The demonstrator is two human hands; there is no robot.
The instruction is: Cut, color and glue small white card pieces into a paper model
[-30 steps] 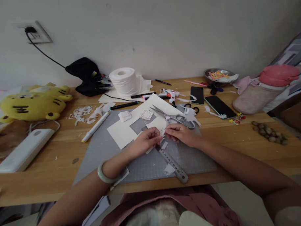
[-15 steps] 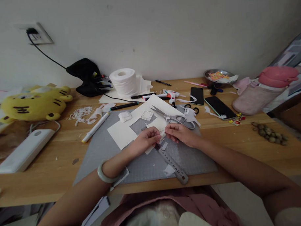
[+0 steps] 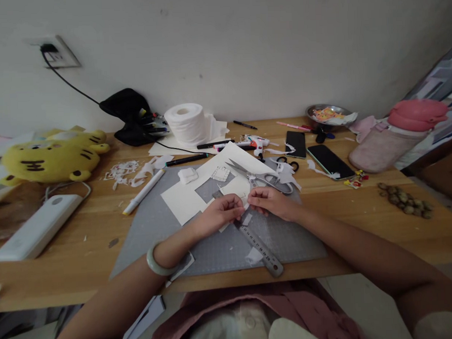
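Forearms angle in here, the left one from about 8 o'clock and the right from about 4, so the left hand (image 3: 225, 211) and right hand (image 3: 269, 202) nearly meet over the grey cutting mat (image 3: 210, 249). Calling straight ahead of the person 12, btw.

Left fingers are curled in, thumb and index pinched narrow, thumb side turned to 3 o'clock, with a pale bracelet (image 3: 157, 261) back on the wrist. Right hand kinda mirrors it: wrist fairly straight, fingers bent, thumb tucked against the index, tips pointing to 9. Tiny gap between the two sets of fingertips. Can't tell if either pinch has something in it, any bit there is too small to make out.

Closest stuff: steel ruler (image 3: 256, 240) runs under the left hand and pokes out to 5 o'clock, and a white scrap (image 3: 247, 219) lies just beside it, at 6 from the fingertips. A cream piece of paper (image 3: 233, 185) is just past the left hand around 11, big cut sheet (image 3: 180, 200) spreads out at 10, dash-edged square (image 3: 220, 173) at 11, scissors (image 3: 253, 179) at 12 to 1 with the handles near the right hand.
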